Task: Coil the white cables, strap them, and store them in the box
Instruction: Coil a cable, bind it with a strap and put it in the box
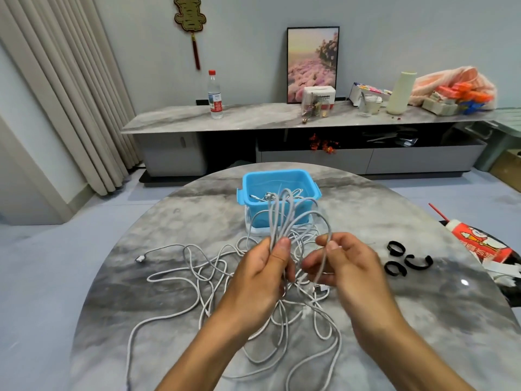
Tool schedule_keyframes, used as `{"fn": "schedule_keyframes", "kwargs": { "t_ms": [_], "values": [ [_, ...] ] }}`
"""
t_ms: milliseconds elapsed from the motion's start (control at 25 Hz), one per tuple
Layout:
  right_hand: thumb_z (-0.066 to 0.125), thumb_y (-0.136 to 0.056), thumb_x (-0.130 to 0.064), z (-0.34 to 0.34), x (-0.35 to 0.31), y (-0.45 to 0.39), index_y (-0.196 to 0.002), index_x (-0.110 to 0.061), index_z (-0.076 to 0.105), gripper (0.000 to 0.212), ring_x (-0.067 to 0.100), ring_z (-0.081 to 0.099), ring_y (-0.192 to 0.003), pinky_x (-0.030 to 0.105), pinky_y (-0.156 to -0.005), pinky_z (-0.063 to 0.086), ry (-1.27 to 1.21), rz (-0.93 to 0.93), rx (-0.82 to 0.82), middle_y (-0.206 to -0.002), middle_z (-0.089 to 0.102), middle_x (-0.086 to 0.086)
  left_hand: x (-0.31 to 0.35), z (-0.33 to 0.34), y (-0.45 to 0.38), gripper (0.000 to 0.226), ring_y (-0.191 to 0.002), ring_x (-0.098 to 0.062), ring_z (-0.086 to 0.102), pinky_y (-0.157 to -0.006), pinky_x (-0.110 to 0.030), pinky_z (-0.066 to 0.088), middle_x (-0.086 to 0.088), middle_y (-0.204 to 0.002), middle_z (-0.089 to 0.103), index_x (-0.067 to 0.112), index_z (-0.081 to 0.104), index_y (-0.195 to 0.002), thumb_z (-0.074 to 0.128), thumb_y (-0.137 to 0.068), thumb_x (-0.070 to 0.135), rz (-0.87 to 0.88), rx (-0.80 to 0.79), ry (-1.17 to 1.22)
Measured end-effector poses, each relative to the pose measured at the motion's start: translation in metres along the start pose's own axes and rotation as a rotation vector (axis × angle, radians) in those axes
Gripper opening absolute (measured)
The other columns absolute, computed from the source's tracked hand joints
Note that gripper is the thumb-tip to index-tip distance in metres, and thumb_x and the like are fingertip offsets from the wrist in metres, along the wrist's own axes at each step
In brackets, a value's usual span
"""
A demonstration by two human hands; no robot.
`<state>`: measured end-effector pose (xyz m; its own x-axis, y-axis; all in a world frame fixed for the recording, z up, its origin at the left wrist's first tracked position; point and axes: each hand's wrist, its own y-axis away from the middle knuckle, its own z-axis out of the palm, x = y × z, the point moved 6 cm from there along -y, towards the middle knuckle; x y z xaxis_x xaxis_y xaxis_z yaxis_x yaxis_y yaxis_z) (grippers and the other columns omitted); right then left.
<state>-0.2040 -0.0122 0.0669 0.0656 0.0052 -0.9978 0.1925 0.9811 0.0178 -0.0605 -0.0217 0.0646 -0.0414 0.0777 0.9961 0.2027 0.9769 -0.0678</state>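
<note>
My left hand [262, 273] grips a bunch of white cable loops [284, 213] that stand up above the table. My right hand [342, 266] pinches one strand of the same cable beside the bunch. More white cables [194, 275] lie tangled loose on the round marble table [146, 342], one with a plug end at the left. Behind the loops stands an open blue box [255, 183] with some cable inside. Three black straps [406, 259] lie curled on the table to the right of my right hand.
A red and white packet [479, 244] with papers lies at the table's right edge. Behind the table runs a long low cabinet [197, 119] carrying a water bottle [215, 95], a framed picture and clutter. Curtains hang at the left.
</note>
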Motion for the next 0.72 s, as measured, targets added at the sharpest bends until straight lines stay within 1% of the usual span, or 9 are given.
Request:
{"fn": "schedule_keyframes", "kwargs": {
  "t_ms": [80, 200, 280, 360, 440, 480, 560, 640, 720],
  "values": [
    [0.042, -0.104, -0.010, 0.006, 0.003, 0.002, -0.096, -0.015, 0.060, 0.020, 0.015, 0.071, -0.069, 0.030, -0.066, 0.051, 0.126, -0.038, -0.034, -0.076, 0.076, 0.005, 0.004, 0.001, 0.002, 0.043, -0.056, -0.011, 0.047, -0.059, -0.029, 0.038, 0.008, -0.060, 0.053, 0.017, 0.055, -0.072, 0.044, -0.096, 0.051, 0.045, -0.042, -0.142],
    [0.044, -0.104, -0.014, 0.002, -0.001, -0.002, -0.099, -0.017, 0.056, 0.013, 0.020, 0.075, -0.079, 0.031, -0.068, 0.053, 0.013, -0.004, -0.091, -0.088, 0.078, 0.007, 0.012, 0.000, 0.003, 0.035, -0.056, 0.005, 0.051, -0.056, -0.011, 0.036, 0.022, -0.059, 0.057, 0.020, 0.058, -0.077, 0.043, -0.102, 0.038, 0.135, 0.001, -0.292],
    [0.045, -0.104, -0.015, -0.002, -0.004, -0.004, -0.100, -0.016, 0.055, 0.011, 0.024, 0.075, -0.084, 0.037, -0.075, 0.055, -0.036, 0.001, -0.113, -0.090, 0.078, 0.008, 0.014, -0.002, 0.004, 0.028, -0.062, 0.006, 0.055, -0.058, -0.009, 0.037, 0.027, -0.067, 0.060, 0.025, 0.057, -0.079, 0.043, -0.102, 0.033, 0.165, 0.035, -0.369],
    [0.045, -0.104, -0.014, -0.003, -0.005, -0.003, -0.101, -0.013, 0.055, 0.010, 0.027, 0.075, -0.083, 0.037, -0.072, 0.058, -0.081, 0.025, -0.117, -0.089, 0.077, 0.011, 0.011, 0.000, 0.003, 0.026, -0.067, 0.005, 0.056, -0.061, -0.010, 0.038, 0.025, -0.073, 0.062, 0.025, 0.057, -0.081, 0.042, -0.102, 0.032, 0.154, 0.031, -0.392],
    [0.046, -0.103, -0.013, -0.002, -0.004, -0.002, -0.101, -0.010, 0.054, 0.009, 0.031, 0.075, -0.075, 0.035, -0.060, 0.058, -0.151, 0.073, -0.122, -0.088, 0.076, 0.014, 0.008, 0.003, 0.003, 0.027, -0.064, 0.002, 0.055, -0.061, -0.012, 0.038, 0.015, -0.073, 0.065, 0.021, 0.058, -0.086, 0.041, -0.103, 0.033, 0.136, -0.010, -0.411],
    [0.047, -0.103, -0.013, -0.001, -0.002, -0.001, -0.101, -0.009, 0.054, 0.009, 0.033, 0.074, -0.072, 0.038, -0.059, 0.058, -0.167, 0.084, -0.130, -0.089, 0.076, 0.016, 0.006, 0.003, 0.003, 0.026, -0.061, 0.001, 0.054, -0.059, -0.013, 0.037, 0.010, -0.071, 0.065, 0.020, 0.058, -0.088, 0.041, -0.103, 0.034, 0.133, -0.027, -0.419],
    [0.049, -0.103, -0.016, -0.002, -0.002, -0.003, -0.099, -0.012, 0.055, 0.008, 0.033, 0.074, -0.079, 0.043, -0.070, 0.058, -0.109, 0.045, -0.134, -0.091, 0.076, 0.014, 0.005, 0.001, 0.001, 0.024, -0.056, 0.000, 0.052, -0.057, -0.015, 0.037, 0.006, -0.065, 0.062, 0.026, 0.056, -0.086, 0.041, -0.103, 0.036, 0.125, -0.037, -0.393],
    [0.053, -0.101, -0.017, -0.005, -0.005, -0.006, -0.095, -0.017, 0.058, 0.008, 0.026, 0.073, -0.086, 0.038, -0.079, 0.056, -0.020, -0.040, -0.128, -0.093, 0.077, 0.009, 0.003, 0.004, 0.002, 0.023, -0.056, -0.005, 0.052, -0.059, -0.021, 0.043, 0.004, -0.060, 0.057, 0.032, 0.057, -0.085, 0.043, -0.103, 0.037, 0.088, -0.079, -0.291],
    [0.060, -0.097, -0.014, -0.010, -0.007, -0.010, -0.090, -0.019, 0.063, 0.009, 0.016, 0.069, -0.081, 0.027, -0.072, 0.055, -0.011, -0.090, -0.112, -0.090, 0.076, 0.003, -0.003, 0.014, 0.006, 0.022, -0.054, -0.015, 0.051, -0.062, -0.037, 0.053, -0.001, -0.056, 0.052, 0.025, 0.059, -0.087, 0.048, -0.099, 0.039, -0.007, -0.174, -0.055]
  ]
}}
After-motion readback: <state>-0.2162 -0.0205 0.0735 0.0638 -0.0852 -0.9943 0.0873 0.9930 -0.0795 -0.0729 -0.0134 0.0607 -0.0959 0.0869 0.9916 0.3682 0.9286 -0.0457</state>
